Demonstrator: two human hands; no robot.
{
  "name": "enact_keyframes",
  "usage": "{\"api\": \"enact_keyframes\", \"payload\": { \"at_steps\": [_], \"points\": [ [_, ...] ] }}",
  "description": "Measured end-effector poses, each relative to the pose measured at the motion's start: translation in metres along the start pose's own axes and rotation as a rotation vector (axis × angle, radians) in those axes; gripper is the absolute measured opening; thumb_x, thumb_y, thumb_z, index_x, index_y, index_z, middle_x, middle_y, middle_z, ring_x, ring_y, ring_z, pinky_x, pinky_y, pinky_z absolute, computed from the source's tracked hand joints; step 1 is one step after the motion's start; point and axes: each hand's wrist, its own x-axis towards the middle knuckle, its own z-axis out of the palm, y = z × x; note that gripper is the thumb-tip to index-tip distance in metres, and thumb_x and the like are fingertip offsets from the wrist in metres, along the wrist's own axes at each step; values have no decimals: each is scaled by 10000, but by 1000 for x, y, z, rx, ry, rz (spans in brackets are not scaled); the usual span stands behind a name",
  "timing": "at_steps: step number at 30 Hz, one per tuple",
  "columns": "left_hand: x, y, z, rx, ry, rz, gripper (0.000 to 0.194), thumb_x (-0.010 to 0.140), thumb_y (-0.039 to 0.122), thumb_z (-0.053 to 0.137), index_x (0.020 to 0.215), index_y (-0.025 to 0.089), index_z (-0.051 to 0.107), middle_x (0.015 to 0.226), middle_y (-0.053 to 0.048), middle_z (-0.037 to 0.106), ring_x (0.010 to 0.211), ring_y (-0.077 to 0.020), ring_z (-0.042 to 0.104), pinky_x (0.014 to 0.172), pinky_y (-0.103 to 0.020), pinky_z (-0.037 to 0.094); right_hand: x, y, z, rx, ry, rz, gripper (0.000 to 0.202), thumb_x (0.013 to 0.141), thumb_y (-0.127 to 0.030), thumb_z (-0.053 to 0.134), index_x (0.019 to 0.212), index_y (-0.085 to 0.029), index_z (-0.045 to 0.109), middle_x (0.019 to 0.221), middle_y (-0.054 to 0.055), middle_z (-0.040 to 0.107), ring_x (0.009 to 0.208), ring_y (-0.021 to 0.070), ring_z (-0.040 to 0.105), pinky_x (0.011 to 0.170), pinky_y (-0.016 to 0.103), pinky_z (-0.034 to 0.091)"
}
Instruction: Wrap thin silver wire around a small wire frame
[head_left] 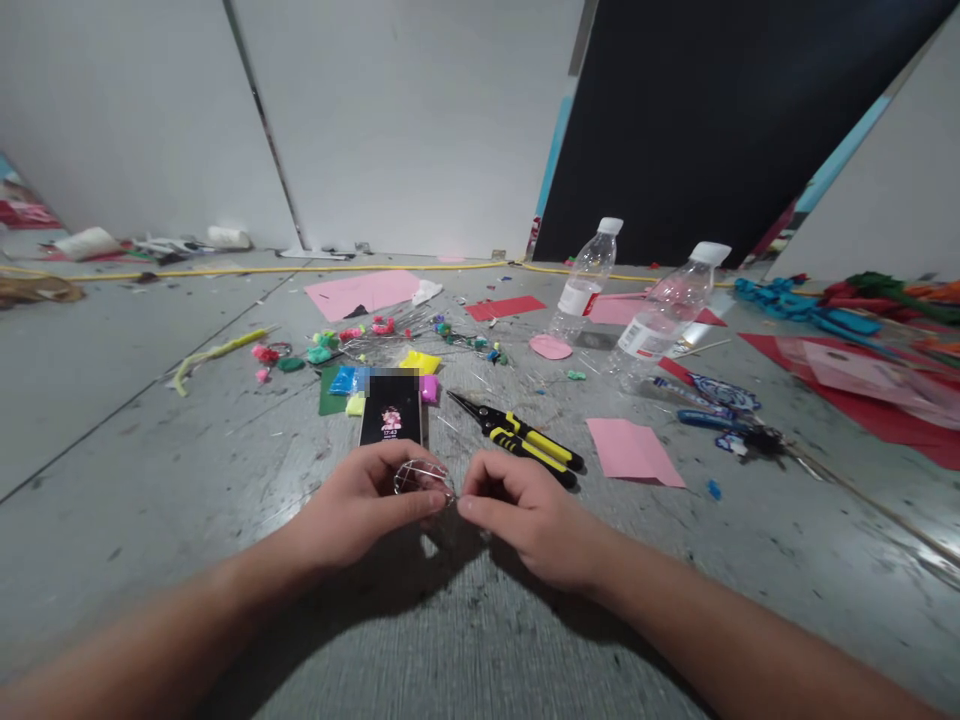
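Between the thumb and fingers of my left hand (375, 492) is a small rounded frame of silvery wire (424, 478). My right hand (536, 515) is closed in a pinch at the right edge of that frame; the fingertips seem to grip a wire end too fine to make out clearly. Just beyond my left fingers lies a phone (391, 405) with its screen lit. Yellow-and-black pliers (517, 435) rest on the floor past my right hand, jaws pointing left. Small packets of coloured clay, including a yellow packet (420, 362), surround the phone's far end.
Two clear plastic bottles, a nearer bottle (667, 310) and a farther bottle (589, 280), stand at right. Pink paper (634, 452) lies by the pliers. Beaded wire pieces (322, 348) are scattered behind the phone. Blue-handled pliers (716, 420) and red sheets (885, 390) lie far right.
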Motion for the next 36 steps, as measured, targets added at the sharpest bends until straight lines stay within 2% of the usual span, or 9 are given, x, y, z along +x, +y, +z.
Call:
{"api": "enact_keyframes", "payload": {
  "at_steps": [10, 17, 21, 27, 32, 36],
  "points": [
    [-5, 2, 6, -129, 58, -43, 178, 762, 274, 888, 844, 180, 762, 736, 6, 676, 645, -138, 576, 652, -304, 470, 1, 1, 1, -16, -18, -9, 133, 886, -276, 655, 796, -234, 566, 734, -30, 542, 714, 163, 475, 676, 318, 379],
    [-7, -5, 12, -203, 23, -99, 244, 725, 278, 938, 828, 161, 750, 776, -26, 707, 698, -156, 618, 658, -294, 486, 1, 4, 4, -65, -33, -17, 185, 909, -344, 659, 810, -223, 561, 741, -32, 546, 682, 148, 481, 627, 289, 380],
    [-8, -6, 14, -242, 47, -113, 244, 746, 289, 909, 852, 173, 722, 737, -6, 675, 643, -144, 593, 615, -291, 470, -1, 1, 5, -137, -43, -40, 137, 880, -247, 670, 803, -222, 560, 721, -37, 558, 670, 145, 489, 626, 286, 378],
    [-9, -7, 15, -239, 81, -73, 237, 747, 309, 908, 791, 178, 716, 752, -12, 663, 669, -148, 576, 657, -305, 471, -3, -3, 8, -229, 5, -29, 212, 853, -168, 694, 749, -228, 519, 686, -52, 535, 648, 136, 471, 628, 290, 364],
    [-9, -8, 14, -185, 70, -29, 278, 766, 299, 935, 760, 193, 677, 773, -21, 686, 731, -172, 616, 702, -317, 494, 0, -3, 9, -247, 12, -25, 263, 865, -257, 764, 742, -224, 533, 709, -37, 569, 678, 145, 489, 639, 298, 375],
    [-10, -4, 8, -182, 26, 10, 260, 799, 294, 909, 827, 231, 659, 797, 7, 675, 763, -163, 636, 740, -307, 517, 3, -5, -4, -241, -71, -51, 320, 793, -402, 873, 786, -213, 614, 735, -21, 623, 692, 154, 558, 638, 293, 439]
  ]
}}
